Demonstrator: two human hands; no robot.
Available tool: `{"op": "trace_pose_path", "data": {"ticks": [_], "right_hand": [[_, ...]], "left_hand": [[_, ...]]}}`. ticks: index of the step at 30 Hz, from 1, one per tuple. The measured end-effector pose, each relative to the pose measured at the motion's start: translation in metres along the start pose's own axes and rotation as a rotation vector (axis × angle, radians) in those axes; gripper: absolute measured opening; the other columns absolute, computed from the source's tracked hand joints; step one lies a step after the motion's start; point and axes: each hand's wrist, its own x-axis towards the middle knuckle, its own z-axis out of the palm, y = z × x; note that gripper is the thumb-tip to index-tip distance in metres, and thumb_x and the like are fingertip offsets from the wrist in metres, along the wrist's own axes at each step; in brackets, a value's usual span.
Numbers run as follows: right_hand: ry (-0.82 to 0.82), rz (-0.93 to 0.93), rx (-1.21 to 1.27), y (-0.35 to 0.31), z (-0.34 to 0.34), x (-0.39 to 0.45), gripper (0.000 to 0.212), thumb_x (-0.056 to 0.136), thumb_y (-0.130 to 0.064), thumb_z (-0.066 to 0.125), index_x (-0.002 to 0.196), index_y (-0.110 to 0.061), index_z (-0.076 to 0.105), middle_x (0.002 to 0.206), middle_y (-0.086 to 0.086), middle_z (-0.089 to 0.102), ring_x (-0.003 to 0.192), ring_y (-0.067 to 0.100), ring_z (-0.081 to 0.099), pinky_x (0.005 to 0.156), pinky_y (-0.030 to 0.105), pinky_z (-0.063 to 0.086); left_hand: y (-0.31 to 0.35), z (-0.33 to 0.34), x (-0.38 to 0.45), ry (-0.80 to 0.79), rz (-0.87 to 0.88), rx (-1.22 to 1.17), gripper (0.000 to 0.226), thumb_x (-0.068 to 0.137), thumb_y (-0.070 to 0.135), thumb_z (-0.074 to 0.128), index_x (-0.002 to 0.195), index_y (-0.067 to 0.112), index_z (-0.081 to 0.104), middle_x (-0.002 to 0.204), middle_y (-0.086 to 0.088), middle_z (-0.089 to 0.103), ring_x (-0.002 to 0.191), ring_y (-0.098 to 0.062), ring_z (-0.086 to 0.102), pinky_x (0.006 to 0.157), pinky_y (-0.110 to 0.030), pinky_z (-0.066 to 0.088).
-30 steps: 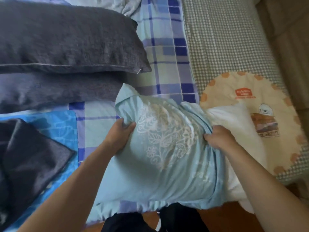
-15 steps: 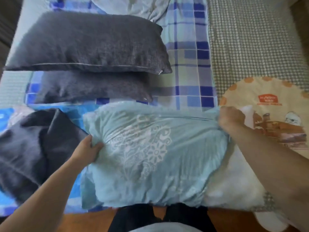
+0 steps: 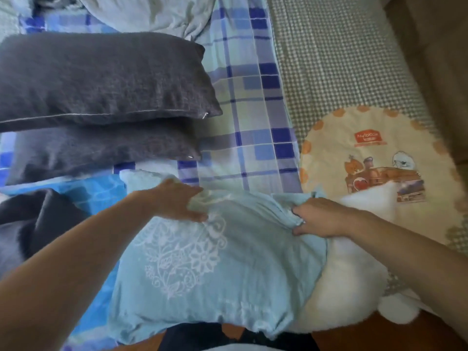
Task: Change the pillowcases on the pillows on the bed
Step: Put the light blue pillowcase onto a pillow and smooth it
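A: Where is the pillow being changed?
B: At six o'clock, at the near edge of the bed (image 3: 253,102). A light blue pillowcase (image 3: 215,269) with a white floral print covers most of the white pillow (image 3: 349,282), whose bare end sticks out toward four o'clock.
A: And the hands?
B: The left hand (image 3: 177,201) lies flat, fingers straight, on the pillowcase's far edge. The right hand (image 3: 321,219) bunches the open hem in curled fingers.
A: What else is there?
B: Two dark grey pillows (image 3: 101,79) stacked at ten o'clock, a dark grey cloth (image 3: 38,224) at eight, and a round cartoon-print cushion (image 3: 374,158) at two.
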Motion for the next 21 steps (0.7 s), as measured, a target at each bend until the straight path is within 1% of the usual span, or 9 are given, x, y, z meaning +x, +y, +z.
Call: {"op": "trace_pose_path", "data": {"ticks": [2,4,8,11,13,15,18,20,21], "right_hand": [[-0.039,0.020,0.103,0.002,0.002,-0.030,0.028,0.090,-0.046,0.066,0.079,-0.027,0.050,0.081,-0.002,0.058,0.084,0.020,0.058,0.075,0.035,0.047],[0.029,0.052,0.215,0.012,-0.013,-0.058,0.024,0.092,-0.043,0.065,0.077,-0.029,0.054,0.084,-0.004,0.061,0.085,0.018,0.060,0.081,0.036,0.050],[0.414,0.076,0.193,0.017,-0.083,-0.138,0.029,0.090,-0.046,0.065,0.074,-0.024,0.056,0.070,-0.009,0.061,0.070,0.004,0.057,0.069,0.035,0.047],[0.629,-0.005,0.175,-0.003,-0.109,-0.193,0.021,0.085,-0.048,0.065,0.076,-0.032,0.055,0.066,-0.016,0.060,0.064,-0.001,0.055,0.058,0.027,0.043],[0.453,0.027,0.102,-0.021,-0.086,-0.195,0.015,0.089,-0.044,0.063,0.087,-0.033,0.053,0.076,-0.015,0.062,0.069,0.000,0.057,0.063,0.029,0.048],[0.174,0.123,0.022,-0.042,-0.031,-0.173,0.011,0.093,-0.030,0.055,0.103,-0.031,0.050,0.097,-0.006,0.065,0.087,0.014,0.064,0.073,0.035,0.052],[-0.202,0.234,0.049,-0.087,0.054,-0.139,0.033,0.095,-0.020,0.050,0.128,-0.016,0.050,0.126,0.011,0.060,0.114,0.030,0.061,0.072,0.035,0.047],[-0.257,0.238,0.187,-0.100,0.074,-0.124,0.026,0.094,-0.027,0.054,0.115,-0.016,0.065,0.108,0.005,0.067,0.102,0.025,0.065,0.082,0.034,0.049],[-0.160,0.256,0.350,-0.101,0.071,-0.116,0.023,0.094,-0.035,0.054,0.106,-0.019,0.067,0.095,-0.001,0.068,0.091,0.020,0.065,0.081,0.031,0.050]], "left_hand": [[0.028,0.017,-0.019,-0.032,0.051,0.020,0.111,0.054,0.106,0.009,0.128,0.034,0.048,0.117,0.002,0.067,0.116,-0.026,0.059,0.100,-0.042,0.044],[0.048,0.013,-0.045,0.104,0.074,0.036,0.096,0.067,0.099,0.006,0.115,0.029,0.049,0.102,-0.006,0.069,0.101,-0.033,0.064,0.083,-0.041,0.052],[0.056,-0.072,-0.120,0.514,0.090,-0.070,0.049,0.080,0.083,0.040,0.095,0.036,0.044,0.079,-0.002,0.068,0.078,-0.036,0.066,0.058,-0.035,0.041],[0.070,-0.128,-0.176,0.437,0.094,-0.043,0.040,0.080,0.076,0.060,0.101,0.049,0.038,0.080,0.012,0.062,0.082,-0.024,0.064,0.062,-0.035,0.040],[0.083,-0.116,-0.187,0.328,0.068,0.076,0.055,0.083,0.068,0.063,0.126,0.050,0.036,0.107,0.009,0.068,0.103,-0.022,0.064,0.078,-0.035,0.045],[0.094,-0.059,-0.174,0.174,0.093,0.192,0.061,0.089,0.059,0.061,0.142,0.050,0.032,0.127,0.004,0.065,0.119,-0.023,0.060,0.095,-0.035,0.045],[0.109,0.047,-0.149,-0.127,0.061,0.015,0.055,0.094,0.047,0.048,0.148,0.047,0.035,0.143,0.005,0.056,0.131,-0.020,0.053,0.108,-0.031,0.039],[0.113,0.093,-0.135,-0.165,-0.010,-0.292,0.053,0.099,0.042,0.051,0.149,0.049,0.035,0.144,0.011,0.050,0.133,-0.015,0.050,0.109,-0.027,0.038],[0.112,0.106,-0.129,-0.065,-0.059,-0.402,0.054,0.100,0.040,0.052,0.149,0.049,0.033,0.142,0.012,0.049,0.131,-0.014,0.050,0.107,-0.028,0.039]]}}
